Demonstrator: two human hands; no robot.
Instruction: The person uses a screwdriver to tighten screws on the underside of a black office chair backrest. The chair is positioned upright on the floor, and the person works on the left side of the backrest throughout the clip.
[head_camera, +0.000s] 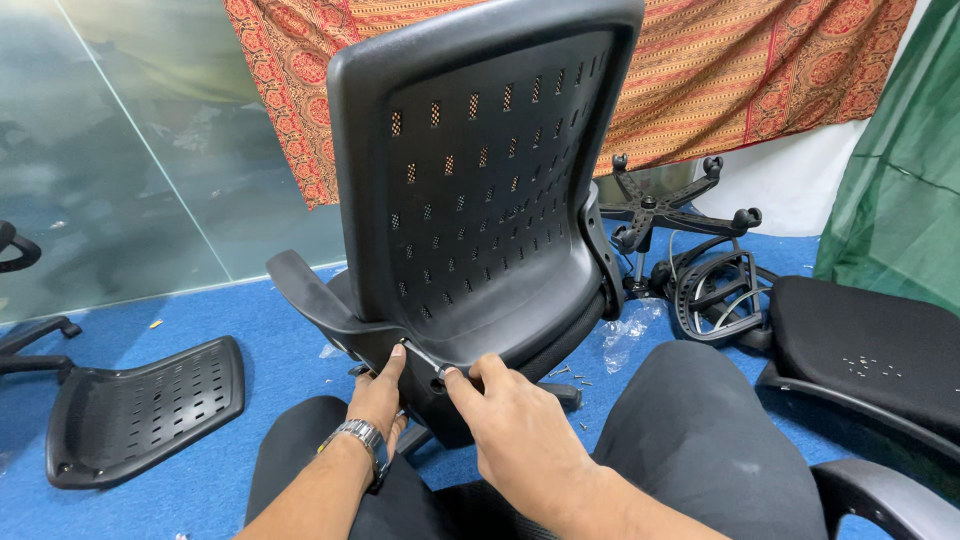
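Black moulded-plastic chair backrest (480, 170), perforated with rows of small rectangular slots, stands upright in front of the seated person, its lower edge down between the knees and above the blue carpeted floor (250, 330). A curved black plastic armrest (310, 295) projects from its lower left side.

Left hand (378, 398), a metal-link wristwatch (360, 435) on its wrist: grip pressed together, thumb and fingers pinching the lower end of a thin silver metal hex key (420, 353) at the base of the backrest. Right hand (520, 435): fingertips closed on a small fitting at the bracket just beside the key's tip; the fitting itself is too small to identify.

A few small screws (572, 375) lie on the carpet just right of the backrest base. A second perforated black plastic shell (140, 405) lies flat on the floor at left. A black five-star chair base with castors (665, 205) stands inverted behind, near a red patterned cloth (720, 70) hung on the wall. A black upholstered seat cushion (870, 340) lies at right.
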